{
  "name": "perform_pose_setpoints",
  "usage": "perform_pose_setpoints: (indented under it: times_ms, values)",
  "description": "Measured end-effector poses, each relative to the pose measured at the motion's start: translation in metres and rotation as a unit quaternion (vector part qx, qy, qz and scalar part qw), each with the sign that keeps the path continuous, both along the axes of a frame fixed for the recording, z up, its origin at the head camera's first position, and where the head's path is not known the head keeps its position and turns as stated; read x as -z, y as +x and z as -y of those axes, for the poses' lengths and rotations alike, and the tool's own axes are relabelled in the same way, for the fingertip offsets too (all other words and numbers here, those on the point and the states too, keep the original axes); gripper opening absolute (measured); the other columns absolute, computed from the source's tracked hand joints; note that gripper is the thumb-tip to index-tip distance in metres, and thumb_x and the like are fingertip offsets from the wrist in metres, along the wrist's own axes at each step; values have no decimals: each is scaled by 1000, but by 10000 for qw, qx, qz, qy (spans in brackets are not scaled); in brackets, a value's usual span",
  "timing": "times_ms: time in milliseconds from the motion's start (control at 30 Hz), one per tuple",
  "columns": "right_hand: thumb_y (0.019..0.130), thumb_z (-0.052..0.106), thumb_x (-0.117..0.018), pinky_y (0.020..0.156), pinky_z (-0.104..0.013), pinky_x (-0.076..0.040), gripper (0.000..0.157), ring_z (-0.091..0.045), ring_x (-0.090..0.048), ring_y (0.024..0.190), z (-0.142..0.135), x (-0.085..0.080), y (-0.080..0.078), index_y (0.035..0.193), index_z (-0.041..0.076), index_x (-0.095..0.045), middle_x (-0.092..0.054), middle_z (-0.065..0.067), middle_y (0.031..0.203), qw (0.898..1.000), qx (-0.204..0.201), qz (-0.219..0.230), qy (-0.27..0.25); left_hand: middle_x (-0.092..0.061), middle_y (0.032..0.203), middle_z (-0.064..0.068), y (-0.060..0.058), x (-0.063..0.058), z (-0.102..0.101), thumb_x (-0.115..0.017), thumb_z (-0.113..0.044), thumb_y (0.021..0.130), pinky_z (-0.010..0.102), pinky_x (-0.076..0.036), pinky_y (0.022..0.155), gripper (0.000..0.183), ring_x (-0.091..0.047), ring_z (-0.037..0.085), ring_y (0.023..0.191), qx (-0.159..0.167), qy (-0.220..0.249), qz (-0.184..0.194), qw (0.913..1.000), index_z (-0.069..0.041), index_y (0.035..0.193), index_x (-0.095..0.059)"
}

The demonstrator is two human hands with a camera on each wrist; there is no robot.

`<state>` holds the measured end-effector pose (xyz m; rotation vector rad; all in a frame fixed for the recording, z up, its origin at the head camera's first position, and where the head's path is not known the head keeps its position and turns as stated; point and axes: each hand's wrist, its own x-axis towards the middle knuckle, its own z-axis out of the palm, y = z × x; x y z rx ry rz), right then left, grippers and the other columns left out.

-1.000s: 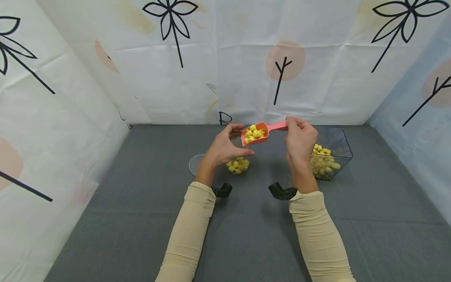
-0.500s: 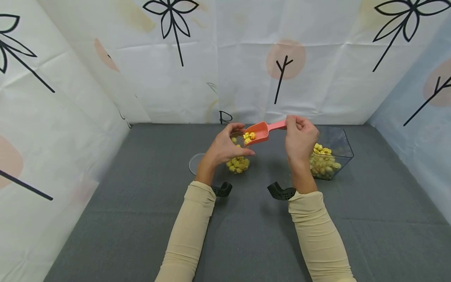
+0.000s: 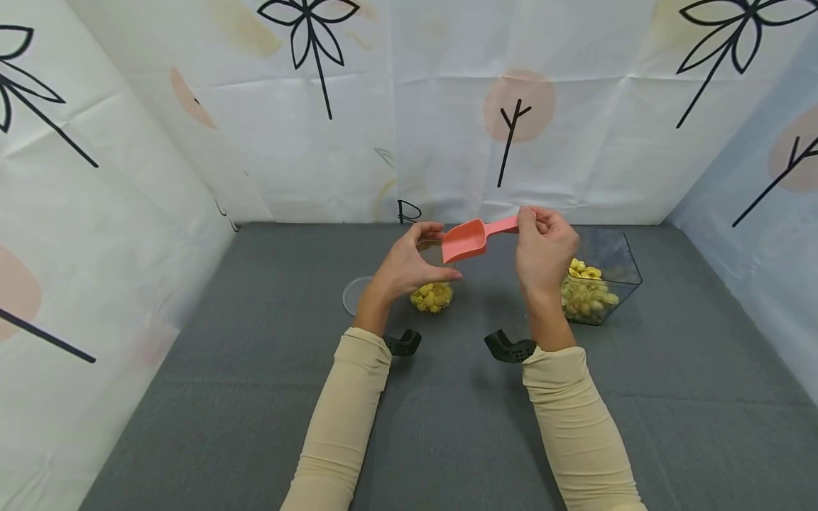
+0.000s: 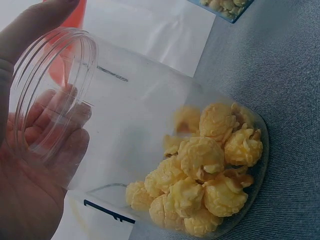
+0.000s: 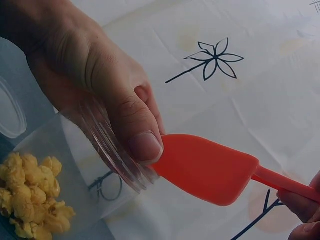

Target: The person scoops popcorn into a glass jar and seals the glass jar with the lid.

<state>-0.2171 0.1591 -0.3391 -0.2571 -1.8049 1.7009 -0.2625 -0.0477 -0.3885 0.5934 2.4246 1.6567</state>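
Observation:
My left hand (image 3: pixel 410 261) grips a clear plastic jar (image 4: pixel 135 95) around its threaded neck. Yellow popcorn (image 4: pixel 200 170) lies in the bottom of the jar, which stands on the grey cloth. My right hand (image 3: pixel 544 247) pinches the handle of a coral-red scoop (image 3: pixel 465 241). The scoop is tilted, its front lip at the jar's mouth by my left thumb, and its bowl holds no popcorn in the head view. In the right wrist view the scoop's underside (image 5: pixel 205 170) shows, with my right fingertips (image 5: pixel 300 205) at the handle's end.
A clear square tub (image 3: pixel 623 280) partly filled with popcorn stands to the right, behind my right wrist. A round clear lid (image 3: pixel 350 297) lies left of the jar, partly covered by my left wrist. A white printed cloth wall (image 3: pixel 441 156) rises behind the table.
The popcorn in the scoop has slid out into the jar; the scoop went from full to holding none. Both hands have stayed nearly in place while the scoop tipped.

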Motion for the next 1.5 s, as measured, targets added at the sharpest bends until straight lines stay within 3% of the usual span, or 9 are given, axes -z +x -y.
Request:
perform_pose_setpoints:
  times_ms: [400, 567, 733, 933, 1167, 1500]
  values:
    - [100, 24, -65, 47, -22, -30, 31, -7, -43, 45, -4, -2, 0, 110, -4, -73, -69, 10, 74, 9999, -17, -79, -67, -57, 144, -1, 1, -4, -1, -94, -34, 73, 51, -43, 115, 95, -51, 19, 141, -34, -191, -42, 9998, -18, 152, -43]
    - [99, 22, -65, 49, -21, -33, 29, -6, -51, 50, -5, -7, 2, 109, -5, -73, -70, 8, 74, 9993, 6, -187, -320, -57, 145, -3, 3, -6, 0, -95, -36, 71, 49, -43, 115, 98, -51, 18, 141, -16, -362, -110, 9993, -21, 152, -42]
    - [99, 23, -65, 50, -20, -34, 30, -5, -52, 51, -12, -10, 4, 110, -3, -74, -70, 8, 76, 9995, 127, -111, -272, -59, 143, -5, 4, -10, 0, -94, -40, 71, 48, -43, 115, 98, -50, 17, 140, -24, -634, -394, 9972, -22, 152, -43]
    - [100, 21, -64, 47, -20, -29, 29, -5, -42, 45, -27, -13, 8, 110, -4, -73, -69, 9, 72, 9993, 137, -281, -215, -58, 144, -8, 7, -15, -3, -92, -48, 72, 48, -40, 117, 97, -44, 16, 144, -95, -846, -593, 9946, -24, 153, -43]
    - [101, 21, -63, 47, -20, -26, 27, -5, -34, 43, -40, -24, 7, 110, -3, -72, -68, 13, 73, 9982, 321, -508, 9, -53, 149, -5, 11, -21, -6, -89, -47, 77, 50, -37, 119, 99, -41, 17, 146, -184, -702, -1051, 9918, -21, 157, -37]
    - [98, 16, -64, 47, -19, -22, 20, -6, -31, 42, -68, -41, 6, 102, -1, -74, -62, 12, 62, 9917, 1064, -725, -25, -48, 152, -9, 18, -43, -21, -89, -44, 77, 42, -33, 122, 101, -38, 8, 145, 8, -62, -1553, 9879, -31, 159, -32]
